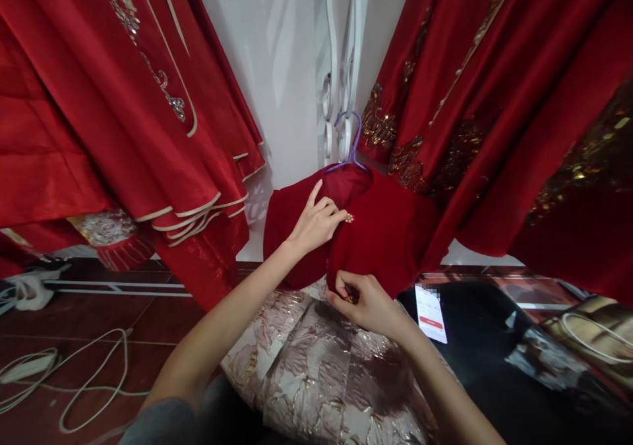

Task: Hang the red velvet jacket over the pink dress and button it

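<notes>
A dark red short jacket [383, 227] hangs on a purple hanger [355, 143] in front of me, its inner lining showing at the neck. My left hand [316, 224] lies over the upper front opening, one finger stretched upward and the others bent. Its fingertips pinch the front edge beside a pearly flower-shaped button [349, 218]; the thumb is hidden. Lower down, my right hand [363, 300] is curled closed at the bottom of the front edge. A small gold button [351, 298] shows between its thumb and fingers.
Red embroidered garments hang at left [208, 135] and right [494, 102]. Below the jacket lies shiny pinkish brocade fabric [316, 366]. A lit phone [430, 314] rests on a black surface [475, 359] beside a crumpled clear plastic bag [544, 359]. White cables [123, 366] lie on the tiled floor.
</notes>
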